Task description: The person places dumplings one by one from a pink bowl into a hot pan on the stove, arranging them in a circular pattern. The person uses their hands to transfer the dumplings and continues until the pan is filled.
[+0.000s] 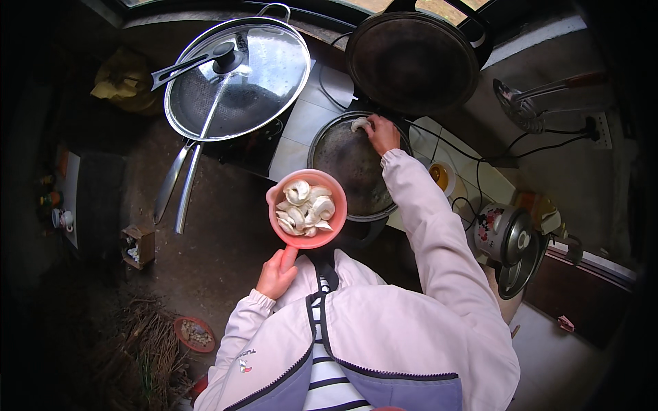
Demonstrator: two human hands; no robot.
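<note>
Pink plastic bowl (340,200), dumplings (322,207) inside, overlaps in view the near-left edge of the pan (346,168); left hand (275,275) grips its handle (289,257). Right hand (384,134) pinches one dumpling (359,124) at the far edge. Floor (226,205) opens leftward. Jacket (411,312) bears lettering.

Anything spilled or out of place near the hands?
Nothing stands out: the left hand holds the pink bowl, dumplings inside; the right hand holds one dumpling by the far edge of the dark pan.

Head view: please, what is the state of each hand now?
Left hand: closed, holding the pink bowl by its handle.
Right hand: closed, pinching one dumpling.
</note>
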